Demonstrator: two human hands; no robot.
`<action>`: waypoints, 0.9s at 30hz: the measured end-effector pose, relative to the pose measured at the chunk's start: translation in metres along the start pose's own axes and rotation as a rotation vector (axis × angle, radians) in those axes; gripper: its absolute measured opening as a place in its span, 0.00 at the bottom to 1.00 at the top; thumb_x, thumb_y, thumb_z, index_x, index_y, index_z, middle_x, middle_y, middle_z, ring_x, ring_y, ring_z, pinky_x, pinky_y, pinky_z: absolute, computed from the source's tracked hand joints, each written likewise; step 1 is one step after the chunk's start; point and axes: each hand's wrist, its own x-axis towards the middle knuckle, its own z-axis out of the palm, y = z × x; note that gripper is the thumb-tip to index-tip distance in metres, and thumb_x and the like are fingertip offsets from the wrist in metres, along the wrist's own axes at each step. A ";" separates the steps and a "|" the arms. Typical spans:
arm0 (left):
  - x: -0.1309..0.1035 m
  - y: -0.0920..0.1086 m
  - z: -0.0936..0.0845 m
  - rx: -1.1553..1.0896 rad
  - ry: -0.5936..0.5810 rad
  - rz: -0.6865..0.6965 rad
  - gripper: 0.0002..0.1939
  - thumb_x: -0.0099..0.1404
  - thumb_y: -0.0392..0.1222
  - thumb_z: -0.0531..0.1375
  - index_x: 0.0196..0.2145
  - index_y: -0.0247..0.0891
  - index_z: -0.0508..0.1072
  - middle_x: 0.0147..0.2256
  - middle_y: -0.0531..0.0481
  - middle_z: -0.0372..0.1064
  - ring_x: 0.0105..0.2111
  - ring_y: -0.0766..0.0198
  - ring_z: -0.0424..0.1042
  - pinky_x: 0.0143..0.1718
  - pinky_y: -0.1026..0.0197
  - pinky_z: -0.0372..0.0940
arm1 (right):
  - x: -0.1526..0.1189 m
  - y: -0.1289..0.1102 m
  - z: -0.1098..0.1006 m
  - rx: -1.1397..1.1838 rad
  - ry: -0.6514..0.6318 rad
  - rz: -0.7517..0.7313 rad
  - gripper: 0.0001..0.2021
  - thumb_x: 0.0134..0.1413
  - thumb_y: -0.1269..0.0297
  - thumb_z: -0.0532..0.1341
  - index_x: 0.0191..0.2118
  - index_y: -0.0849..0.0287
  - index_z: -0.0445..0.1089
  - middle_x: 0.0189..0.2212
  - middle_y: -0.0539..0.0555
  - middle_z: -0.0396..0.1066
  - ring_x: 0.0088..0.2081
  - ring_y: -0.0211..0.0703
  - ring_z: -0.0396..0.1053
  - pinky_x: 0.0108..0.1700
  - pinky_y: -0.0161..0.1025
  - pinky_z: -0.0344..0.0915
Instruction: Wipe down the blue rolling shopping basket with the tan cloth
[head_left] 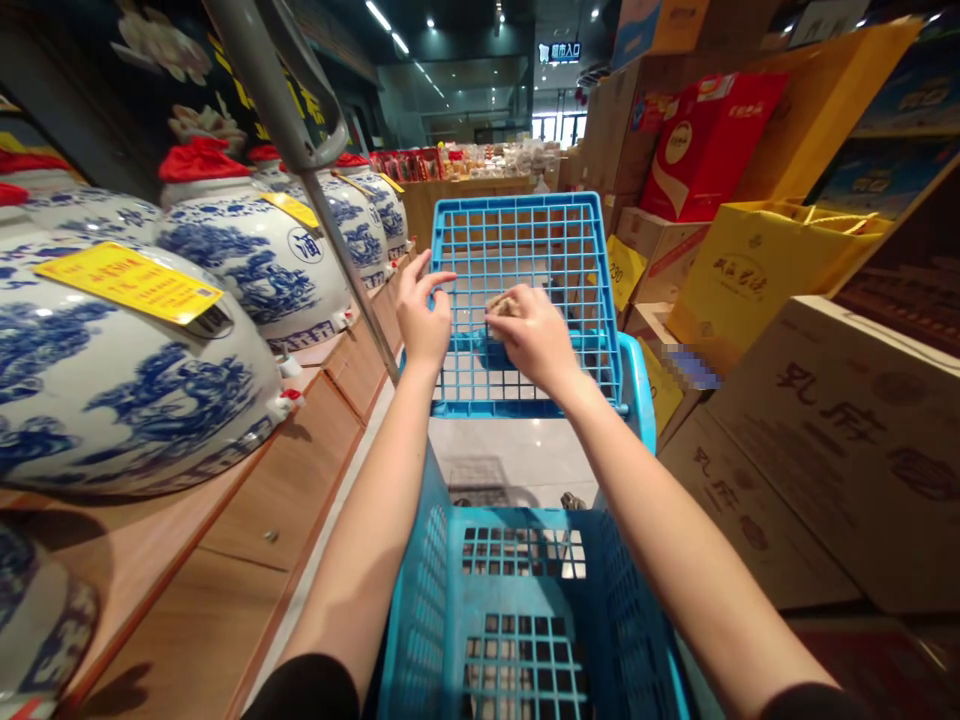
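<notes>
A blue plastic grid panel (525,235) stands upright at the far end of a blue shopping cart (517,590). My left hand (426,312) is at the panel's left edge, thumb and fingers apart, with nothing seen between them. Near the panel's middle, my right hand (531,330) pinches a small crumpled beige-brown cloth (504,304). Both arms reach forward over the cart, whose lower basket shows between them. Whether the cloth touches the grid cannot be made out.
Large blue-and-white jars (255,250) with red tops line a wooden shelf (240,520) on the left. A grey metal pole (349,260) rises beside them. Cardboard boxes (847,440), a yellow bag (742,280) and a red bag (705,145) crowd the right side.
</notes>
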 end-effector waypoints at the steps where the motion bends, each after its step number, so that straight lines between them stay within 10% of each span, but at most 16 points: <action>1: -0.002 0.003 0.001 0.006 -0.012 0.034 0.17 0.64 0.27 0.53 0.40 0.40 0.79 0.63 0.48 0.68 0.67 0.53 0.63 0.72 0.45 0.57 | -0.002 0.015 -0.005 0.006 0.092 0.071 0.14 0.64 0.73 0.57 0.43 0.54 0.81 0.48 0.60 0.69 0.47 0.53 0.64 0.46 0.51 0.68; 6: -0.005 0.010 0.006 0.006 -0.056 0.114 0.18 0.64 0.26 0.53 0.39 0.41 0.79 0.57 0.49 0.74 0.65 0.54 0.67 0.70 0.42 0.59 | -0.010 0.061 -0.022 -0.012 0.450 0.370 0.18 0.57 0.77 0.57 0.46 0.57 0.81 0.50 0.63 0.64 0.52 0.58 0.62 0.53 0.60 0.67; 16: -0.003 0.008 0.003 -0.022 -0.012 0.123 0.18 0.65 0.27 0.52 0.37 0.41 0.80 0.46 0.50 0.80 0.57 0.58 0.75 0.65 0.49 0.67 | -0.008 -0.035 0.027 -0.134 -0.023 -0.134 0.16 0.72 0.67 0.56 0.37 0.55 0.81 0.49 0.59 0.75 0.45 0.51 0.65 0.46 0.46 0.62; 27: -0.003 0.008 0.002 -0.022 -0.039 0.130 0.17 0.66 0.28 0.52 0.35 0.41 0.80 0.46 0.49 0.78 0.59 0.56 0.74 0.65 0.47 0.67 | -0.007 0.045 -0.014 -0.087 0.322 0.278 0.15 0.57 0.76 0.57 0.40 0.54 0.80 0.50 0.60 0.68 0.49 0.55 0.65 0.50 0.53 0.67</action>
